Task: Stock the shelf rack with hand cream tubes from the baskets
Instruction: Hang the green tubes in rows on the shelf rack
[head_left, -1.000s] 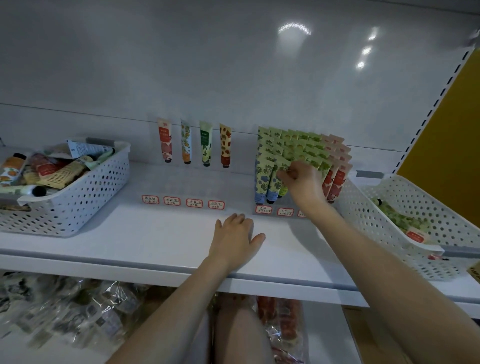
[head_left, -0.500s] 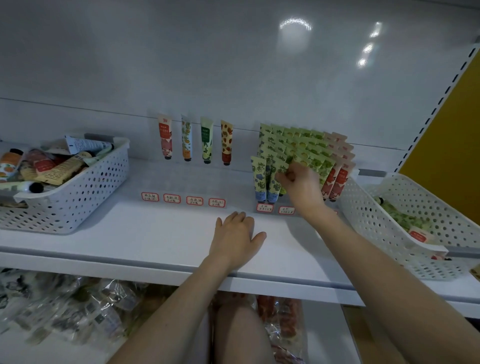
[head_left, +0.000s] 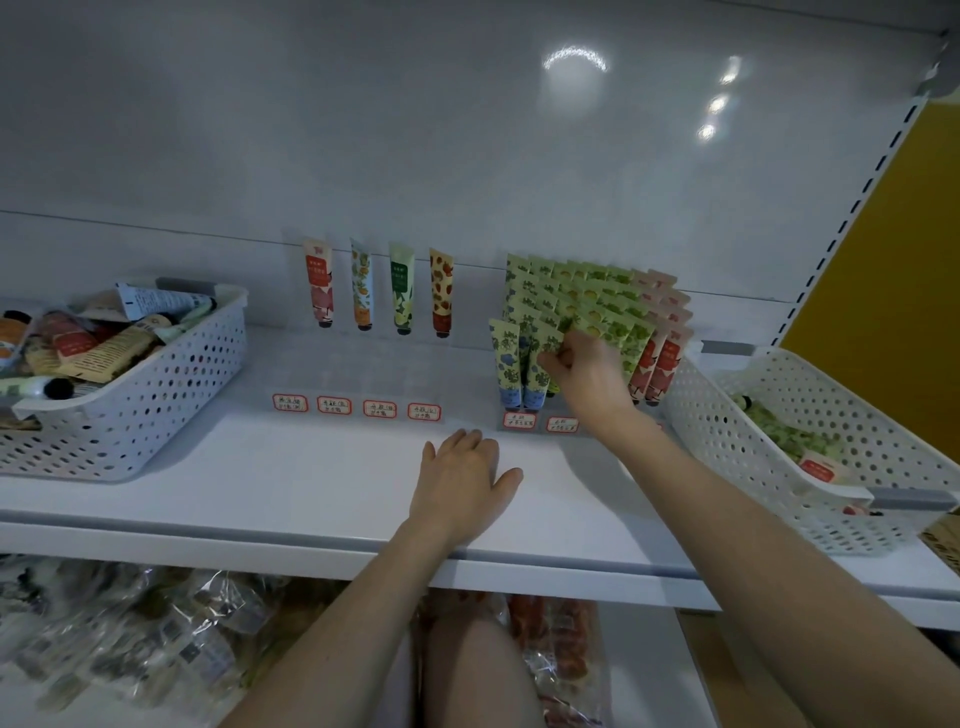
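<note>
Right hand (head_left: 589, 371) grip pinches a green tube (head_left: 549, 347); left hand (head_left: 460, 480) flat on shelf (head_left: 311, 467), holding nothing. Tube likely light, soft (dents easily): hold near crimp

- Two white perforated plastic baskets (head_left: 156, 415) (head_left: 727, 431).
- Four printed hand cream tubes (head_left: 318, 283) (head_left: 361, 285) (head_left: 401, 288) (head_left: 441, 291) standing singly; packed rows uncountable.
- Six red-bordered paper labels (head_left: 290, 402) (head_left: 334, 406) (head_left: 380, 409) (head_left: 424, 412) (head_left: 519, 420) (head_left: 562, 424) in view.
- Two bare hands (head_left: 460, 483) (head_left: 587, 374).

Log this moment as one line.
right hand: pinches green tube in rack | left hand: flat on shelf | right basket: tubes inside
</note>
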